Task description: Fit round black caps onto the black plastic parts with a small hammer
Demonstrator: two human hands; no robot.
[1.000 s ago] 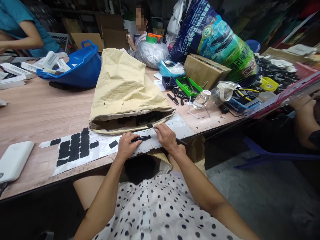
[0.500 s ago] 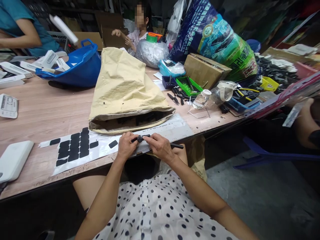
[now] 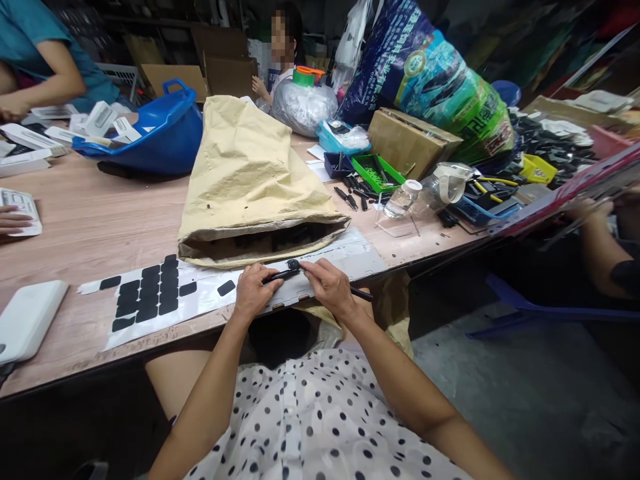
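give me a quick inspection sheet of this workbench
surface: wooden table, a sheet of black pads near its front edge
job's things: slim black part on a white strip; black rod, its round end on the part
clutter: open paper sack, blue basin, green tray, cardboard box, white device
grippers: left hand pins the part; right hand grips the rod
cables: nothing seen
surroundings: printed bag; co-worker's hand on the table at left
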